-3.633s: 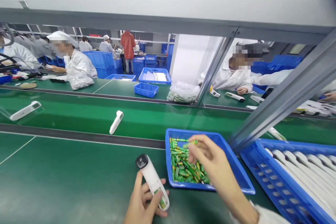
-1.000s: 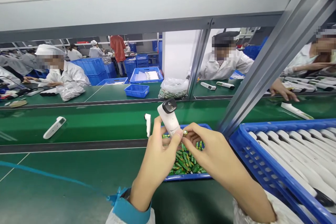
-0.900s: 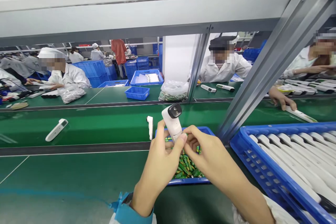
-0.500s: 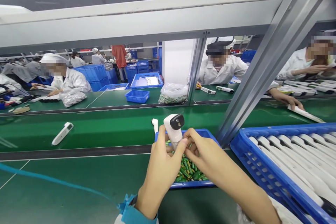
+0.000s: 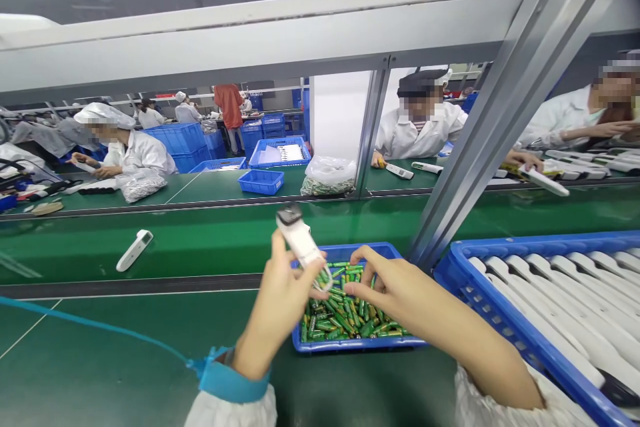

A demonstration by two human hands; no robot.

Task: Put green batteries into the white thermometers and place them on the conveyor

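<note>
A white handheld infrared thermometer (image 5: 301, 240) with a dark head is gripped in my left hand (image 5: 280, 303), between thumb and fingers. It tilts with its head up and to the left, and its lower end looks open. Whether a battery sits inside I cannot make out. My right hand (image 5: 393, 283) hovers at the right of the bin, thumb and fingers apart, with nothing visible between them. Below both hands, green batteries (image 5: 345, 313) fill a small blue bin (image 5: 360, 347).
At the right, a large blue crate (image 5: 463, 280) holds rows of white thermometers. Another thermometer (image 5: 135, 251) lies on the green conveyor (image 5: 210, 247). A slanted metal post (image 5: 465, 113) rises behind the bin. Co-workers sit across the line. A blue cord (image 5: 115, 330) runs to my left wrist.
My left hand has moved left with the thermometer and turned it. The right hand has come apart from it and stays over the bin. The thermometer on the conveyor has shifted slightly right.
</note>
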